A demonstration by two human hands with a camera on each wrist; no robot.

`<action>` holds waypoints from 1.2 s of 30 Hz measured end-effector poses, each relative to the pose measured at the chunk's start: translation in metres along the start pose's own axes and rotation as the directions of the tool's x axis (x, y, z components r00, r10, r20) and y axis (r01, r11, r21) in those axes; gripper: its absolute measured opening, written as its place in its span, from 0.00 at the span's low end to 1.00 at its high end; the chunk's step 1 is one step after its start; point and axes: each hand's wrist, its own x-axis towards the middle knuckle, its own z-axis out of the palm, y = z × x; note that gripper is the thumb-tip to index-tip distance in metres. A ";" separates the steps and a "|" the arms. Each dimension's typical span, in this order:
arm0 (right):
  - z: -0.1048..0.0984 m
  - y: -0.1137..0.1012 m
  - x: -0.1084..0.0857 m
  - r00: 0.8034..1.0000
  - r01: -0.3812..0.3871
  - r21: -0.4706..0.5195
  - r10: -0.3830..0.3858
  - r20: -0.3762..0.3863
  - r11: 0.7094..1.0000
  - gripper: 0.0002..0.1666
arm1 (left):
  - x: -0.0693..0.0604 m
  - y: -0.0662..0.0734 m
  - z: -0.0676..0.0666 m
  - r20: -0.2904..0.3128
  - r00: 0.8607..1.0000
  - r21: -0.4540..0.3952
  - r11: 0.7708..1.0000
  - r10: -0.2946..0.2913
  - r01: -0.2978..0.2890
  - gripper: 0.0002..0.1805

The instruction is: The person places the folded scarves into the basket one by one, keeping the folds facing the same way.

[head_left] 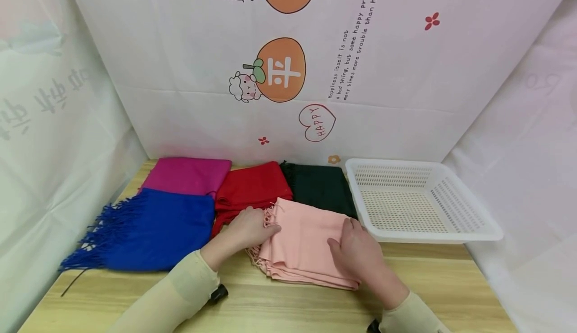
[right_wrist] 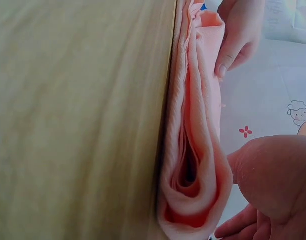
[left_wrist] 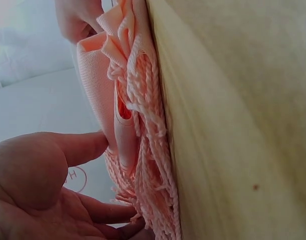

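A folded pink scarf (head_left: 311,240) lies on the wooden table, its fringe (left_wrist: 147,100) along the left side and its rounded folds (right_wrist: 193,165) at the right. My left hand (head_left: 249,228) is at the fringed side, thumb tip touching the top layer, fingers reaching along the far side of the fringe. On the right part of the scarf rests my right hand (head_left: 359,250), its thumb on the top and its fingers extended toward the far right corner. Both hands look relaxed, with fingers fairly straight; some fingertips are hidden behind the cloth in the wrist views.
Behind the pink scarf lie a red scarf (head_left: 254,185) and a dark green scarf (head_left: 320,185). A magenta scarf (head_left: 189,175) and a fringed blue scarf (head_left: 167,233) are at the left. At the right stands a white plastic basket (head_left: 482,230). White printed sheets (head_left: 387,122) enclose the table.
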 end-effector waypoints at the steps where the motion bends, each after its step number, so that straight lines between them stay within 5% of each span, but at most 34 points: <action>1: 0.000 0.000 0.000 1.000 -0.009 -0.002 0.009 0.006 1.000 0.49 | 0.000 0.000 0.000 0.006 1.000 -0.013 1.000 0.003 -0.003 0.25; 11: 0.000 0.002 -0.001 0.997 -0.062 0.014 0.061 0.045 0.998 0.53 | 0.002 -0.004 -0.001 0.081 0.997 -0.210 0.978 0.017 0.000 0.19; 25: 0.000 0.009 0.004 0.977 -0.152 0.132 0.129 0.169 0.980 0.59 | 0.007 -0.012 -0.001 0.111 0.994 -0.306 0.951 -0.023 0.056 0.22; 36: -0.001 0.016 0.010 0.970 -0.186 0.266 0.134 0.203 0.946 0.48 | 0.009 -0.012 -0.002 0.126 0.992 -0.353 0.934 -0.017 0.061 0.23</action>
